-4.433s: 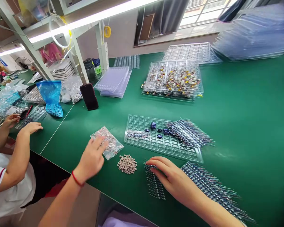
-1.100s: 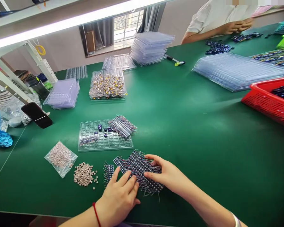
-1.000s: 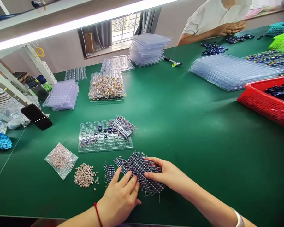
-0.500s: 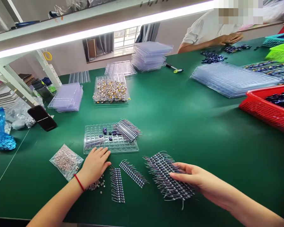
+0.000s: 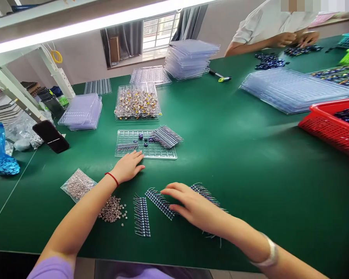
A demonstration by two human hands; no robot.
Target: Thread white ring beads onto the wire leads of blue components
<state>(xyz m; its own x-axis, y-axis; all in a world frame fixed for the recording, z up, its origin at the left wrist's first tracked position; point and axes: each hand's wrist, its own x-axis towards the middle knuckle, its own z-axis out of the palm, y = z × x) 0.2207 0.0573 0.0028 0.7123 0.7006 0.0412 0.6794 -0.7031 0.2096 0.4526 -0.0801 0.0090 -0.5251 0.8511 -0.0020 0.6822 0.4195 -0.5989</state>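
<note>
My left hand [image 5: 129,166] lies with fingers spread at the near edge of a clear plastic tray [image 5: 159,154]. On that tray sit a stack of wired component strips [image 5: 166,136], one short strip [image 5: 126,147] and a few dark blue beads [image 5: 140,136]. My right hand [image 5: 189,203] is open, its fingers above a slanting strip of small dark parts with wire legs [image 5: 159,202]. Partly hidden beneath my right hand and forearm is a pile of similar strips [image 5: 205,191]. Another strip [image 5: 142,216] lies to the left, nearly upright in view.
Small pale beads [image 5: 113,209] lie loose beside a clear bag of beads [image 5: 79,185]. Behind are a bead-filled tray [image 5: 137,102], stacked clear trays [image 5: 190,60] and a phone [image 5: 50,136]. A red basket [image 5: 331,126] stands right; a co-worker's hands [image 5: 296,38] are beyond.
My right hand has let go of the strip pile, now on the table, and moved left over the slanting strip. My left hand and the tray have shifted away from me.
</note>
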